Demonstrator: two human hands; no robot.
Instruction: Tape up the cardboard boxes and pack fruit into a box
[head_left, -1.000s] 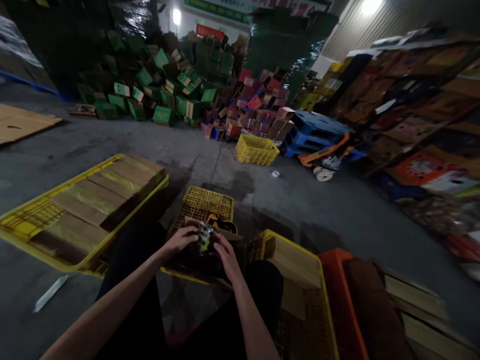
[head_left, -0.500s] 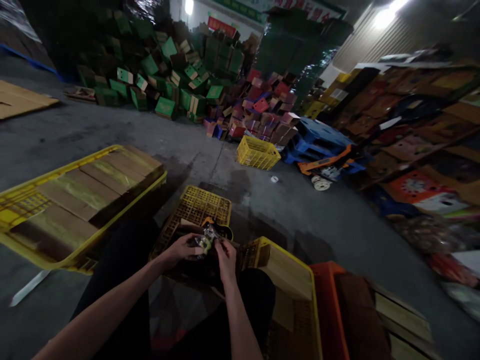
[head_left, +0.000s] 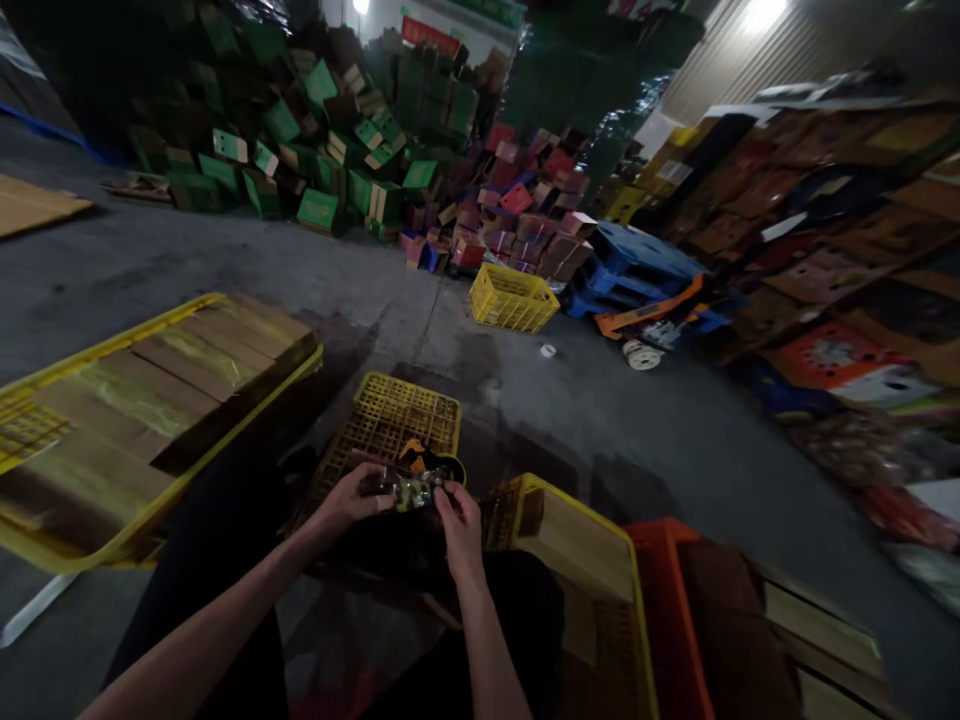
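Note:
Between both hands stretches a small clear plastic bag (head_left: 414,494) with yellowish-green pieces inside; their kind is too small to tell. My left hand (head_left: 358,498) pinches the bag's left end. The right end is gripped by the fingers of my right hand (head_left: 460,516). Just beyond the bag lies an orange and black object (head_left: 415,456), partly hidden, with a round yellowish rim beside it. It rests by a yellow plastic crate (head_left: 409,402) whose latticed face is turned up. What lies under my hands is too dark to make out.
On my left stands a yellow crate (head_left: 97,352) of taped cardboard boxes. Another yellow crate (head_left: 636,580) with cardboard and a red-orange crate (head_left: 664,600) are at my right. Farther off are a yellow basket (head_left: 514,300), blue pallets (head_left: 637,255), a pallet jack (head_left: 652,310) and heaped boxes (head_left: 319,210).
The bag was bunched up and raised between my fingers; now it is drawn out level between my hands. The right hand has moved slightly right, and the view has shifted a little.

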